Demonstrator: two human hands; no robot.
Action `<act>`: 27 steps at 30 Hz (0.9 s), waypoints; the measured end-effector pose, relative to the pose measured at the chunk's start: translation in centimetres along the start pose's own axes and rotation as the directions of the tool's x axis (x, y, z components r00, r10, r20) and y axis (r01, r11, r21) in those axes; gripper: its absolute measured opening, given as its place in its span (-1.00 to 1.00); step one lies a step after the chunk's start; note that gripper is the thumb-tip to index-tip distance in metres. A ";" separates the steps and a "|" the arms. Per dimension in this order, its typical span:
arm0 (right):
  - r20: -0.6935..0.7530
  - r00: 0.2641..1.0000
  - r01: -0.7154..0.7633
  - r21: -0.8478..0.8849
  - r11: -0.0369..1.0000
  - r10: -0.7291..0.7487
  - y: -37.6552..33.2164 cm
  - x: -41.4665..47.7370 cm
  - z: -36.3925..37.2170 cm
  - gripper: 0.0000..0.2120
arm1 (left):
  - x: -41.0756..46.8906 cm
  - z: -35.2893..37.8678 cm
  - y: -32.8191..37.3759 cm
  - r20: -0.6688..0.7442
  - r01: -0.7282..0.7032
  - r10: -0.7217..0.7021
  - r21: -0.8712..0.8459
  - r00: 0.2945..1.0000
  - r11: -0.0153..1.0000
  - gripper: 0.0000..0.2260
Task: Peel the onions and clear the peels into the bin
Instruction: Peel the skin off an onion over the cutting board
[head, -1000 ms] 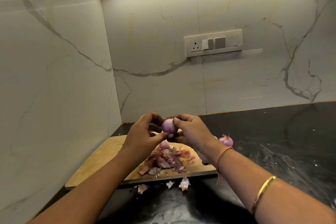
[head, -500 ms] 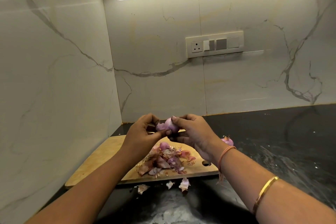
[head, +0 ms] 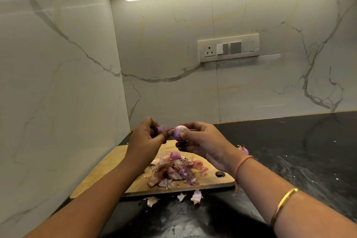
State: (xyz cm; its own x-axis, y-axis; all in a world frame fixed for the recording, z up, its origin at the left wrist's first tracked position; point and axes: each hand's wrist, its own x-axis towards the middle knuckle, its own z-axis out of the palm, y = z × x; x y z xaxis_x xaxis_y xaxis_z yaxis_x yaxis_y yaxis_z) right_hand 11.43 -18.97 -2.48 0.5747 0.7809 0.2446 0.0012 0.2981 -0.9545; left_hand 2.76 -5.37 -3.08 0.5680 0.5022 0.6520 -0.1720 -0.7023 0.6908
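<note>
My right hand grips a small purple onion above the wooden cutting board. My left hand pinches a strip of purple peel that hangs off the onion's left side. A thin dark object, maybe a knife, pokes out behind my right fingers. A heap of onion peels lies on the board, with a peeled onion at its far edge. Another onion with its skin on rests on the black counter, right of my right wrist.
Three loose peel scraps lie on the black counter in front of the board. Marble walls close the corner at left and behind. A switch panel sits on the back wall. No bin is in view.
My left hand has pulled a strip of peel leftward off the onion, and the two hands have drawn slightly apart. The onion's pale inner surface now shows.
</note>
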 end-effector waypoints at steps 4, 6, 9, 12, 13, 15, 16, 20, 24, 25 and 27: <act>-0.035 0.999 0.037 -0.075 0.997 -0.039 0.2 0.2 0.1 -0.70 | 0.1 0.0 -0.1 -0.038 0.001 0.000 0.045 0.999 0.999 -0.79; -0.052 0.997 0.044 -0.120 0.992 -0.050 0.3 0.2 0.2 -0.69 | 0.1 -0.1 -0.3 -0.064 -0.008 0.015 0.107 0.998 0.994 -0.78; -0.093 0.993 0.051 -0.158 0.986 -0.067 0.4 0.2 -0.1 -0.69 | 0.2 -0.2 -0.8 -0.073 -0.002 0.012 0.128 0.997 0.992 -0.80; -0.102 0.992 0.053 -0.155 0.987 -0.070 0.2 0.2 -0.4 -0.70 | 0.1 -0.3 -1.0 0.008 0.038 -0.039 0.143 0.999 0.989 -0.77; -0.102 0.993 0.050 -0.156 0.986 -0.067 0.2 0.2 -0.4 -0.70 | 0.0 -0.2 -1.0 0.039 0.039 -0.046 0.167 0.998 0.985 -0.75; -0.094 0.994 0.042 -0.175 0.984 -0.059 0.3 0.1 -0.5 -0.70 | -0.1 -0.1 -1.0 0.092 0.029 -0.051 0.228 0.994 0.973 -0.79; -0.089 0.994 0.038 -0.191 0.981 -0.056 0.3 0.2 -0.5 -0.70 | -0.1 0.0 -0.9 0.114 0.018 -0.049 0.258 0.992 0.966 -0.80; -0.084 0.995 0.042 -0.193 0.980 -0.060 0.6 0.4 -0.3 -0.73 | -0.1 0.0 -0.9 0.159 -0.021 -0.020 0.251 0.987 0.968 -0.79; -0.067 0.995 0.059 -0.180 0.982 -0.073 0.5 0.4 -0.3 -0.71 | -0.4 0.1 -0.5 0.206 -0.019 -0.003 0.103 0.979 0.995 -0.77; -0.064 0.995 0.065 -0.172 0.983 -0.077 0.5 0.4 -0.3 -0.70 | -0.4 0.2 -0.4 0.214 -0.007 -0.005 0.057 0.977 0.998 -0.77; -0.057 0.994 0.080 -0.160 0.984 -0.090 0.5 0.3 -0.4 -0.68 | -0.6 0.2 -0.2 0.229 0.037 -0.024 -0.050 0.973 0.998 -0.80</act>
State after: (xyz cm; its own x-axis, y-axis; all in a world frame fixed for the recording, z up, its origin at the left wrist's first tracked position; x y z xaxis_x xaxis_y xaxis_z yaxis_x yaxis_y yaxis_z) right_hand 11.94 -18.76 -2.93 0.6177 0.7187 0.3192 0.1782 0.2673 -0.9470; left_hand 2.62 -5.63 -3.63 0.7416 0.3901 0.5458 -0.1909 -0.6571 0.7292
